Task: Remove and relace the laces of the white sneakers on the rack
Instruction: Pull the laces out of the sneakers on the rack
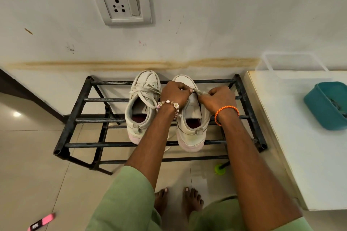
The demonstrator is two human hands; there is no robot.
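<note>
Two hands on right sneaker (189,127): left hand (175,93) and right hand (218,99) pinching lace (200,92) between them, stretched nine-to-three across tongue, toe at twelve.

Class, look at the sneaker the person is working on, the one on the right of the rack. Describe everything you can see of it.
The right sneaker is off-white and worn, with a pale pink sole edge at the heel. It stands upright on the bars of the black metal rack, toe to the wall, heel toward the person, beside the left sneaker. Its tongue is raised and a dark red lining shows inside. The left hand and right hand pinch its lace over the forefoot.
</note>
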